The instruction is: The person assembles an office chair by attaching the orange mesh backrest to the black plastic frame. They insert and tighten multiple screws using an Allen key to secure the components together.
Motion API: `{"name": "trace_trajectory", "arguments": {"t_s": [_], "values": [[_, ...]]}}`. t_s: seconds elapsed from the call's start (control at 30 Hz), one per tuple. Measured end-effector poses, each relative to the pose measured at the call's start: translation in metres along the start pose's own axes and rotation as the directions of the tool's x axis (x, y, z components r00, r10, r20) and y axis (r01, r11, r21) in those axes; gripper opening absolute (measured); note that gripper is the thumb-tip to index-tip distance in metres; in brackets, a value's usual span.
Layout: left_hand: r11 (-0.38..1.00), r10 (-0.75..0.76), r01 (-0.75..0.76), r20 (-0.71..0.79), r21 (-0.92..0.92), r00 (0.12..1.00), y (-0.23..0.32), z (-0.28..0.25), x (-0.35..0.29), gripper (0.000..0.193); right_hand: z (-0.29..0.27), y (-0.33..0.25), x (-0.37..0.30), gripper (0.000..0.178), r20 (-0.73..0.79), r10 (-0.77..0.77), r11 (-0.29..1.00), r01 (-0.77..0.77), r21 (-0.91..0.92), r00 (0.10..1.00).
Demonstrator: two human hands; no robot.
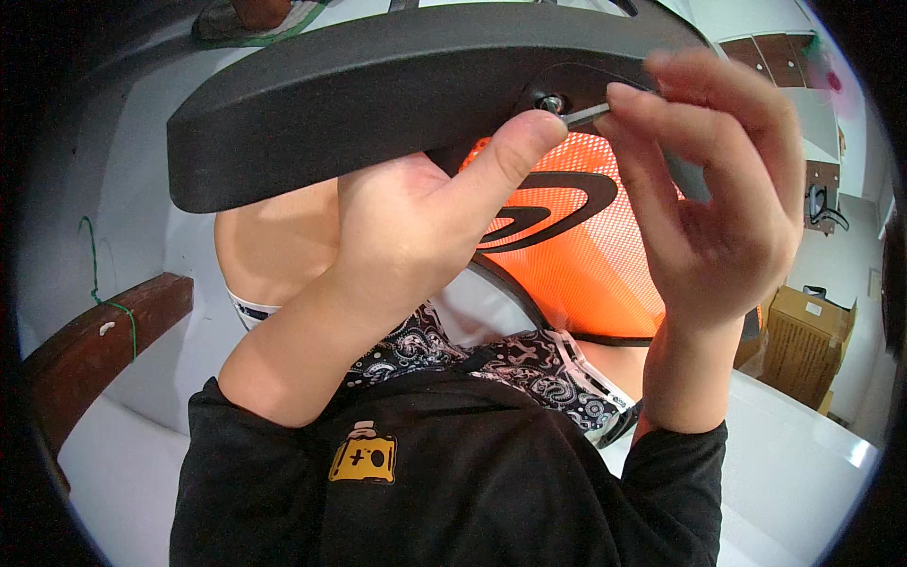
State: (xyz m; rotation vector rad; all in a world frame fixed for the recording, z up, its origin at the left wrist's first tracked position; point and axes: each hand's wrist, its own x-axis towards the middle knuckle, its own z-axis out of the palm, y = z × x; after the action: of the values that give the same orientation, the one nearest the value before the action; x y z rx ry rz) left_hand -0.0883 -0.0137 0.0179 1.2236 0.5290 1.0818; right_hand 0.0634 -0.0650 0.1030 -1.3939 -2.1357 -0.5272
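Observation:
A long black curved panel [359,113] with rounded ends lies across the space above my lap. My left hand [406,208] holds it from below; the fingers are hidden behind it, and the thumb lies by a shiny bolt [551,104] in a recess. Between thumb and forefinger, my right hand [718,180] pinches a thin metal hex key [588,115], whose far end is at the bolt beside my left thumb. My other right fingers are loosely curled. Beneath, an orange mesh panel [605,246] with a black spiral mark and dark edging rests over my legs.
A brown wooden armrest [123,317] with green string tied round it stands at the left. At the right is a cardboard box [803,340] near a white surface [803,454]. A dark, green-edged shoe [250,24] is at the top left.

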Motion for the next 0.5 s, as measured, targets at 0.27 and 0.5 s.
{"name": "trace_trajectory", "arguments": {"t_s": [0.27, 0.5], "values": [[0.975, 0.146, -0.148, -0.026, -0.167, 0.989, -0.010, 0.001, -0.001, 0.023, 0.008, -0.009, -0.023, 0.020, 0.001, 0.092, 0.995, -0.092, -0.036, 0.996], [0.976, 0.125, -0.127, -0.026, -0.177, 0.992, -0.017, -0.009, -0.012, 0.022, 0.040, -0.046, -0.060, 0.025, -0.044, 0.366, 0.870, -0.325, 0.370, 0.930]]}}
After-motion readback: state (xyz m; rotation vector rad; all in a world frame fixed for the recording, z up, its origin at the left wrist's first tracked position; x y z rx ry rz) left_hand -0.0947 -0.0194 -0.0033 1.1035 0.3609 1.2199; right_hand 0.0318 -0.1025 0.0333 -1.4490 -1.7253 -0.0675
